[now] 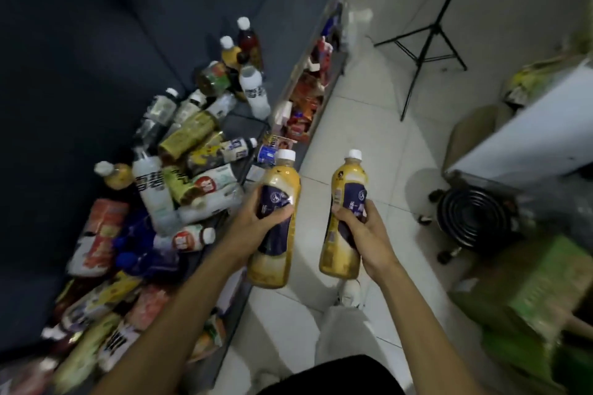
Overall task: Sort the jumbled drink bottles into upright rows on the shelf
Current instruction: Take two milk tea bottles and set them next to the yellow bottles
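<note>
Bottles [276, 224] — glossy plastic; floor [362, 125] — shiny tile.

Motion-blurred bottles [96, 308] lie at lower left, labels unreadable, frame edge cropping some.

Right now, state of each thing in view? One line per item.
left hand: grips left milk-tea bottle, capped, held off the shelf.
right hand: grips right milk-tea bottle, capped, held over the floor.
bottle pile: jumbled, mostly lying on the shelf.
far bottles: a few upright.
tripod: standing on the floor.
</note>
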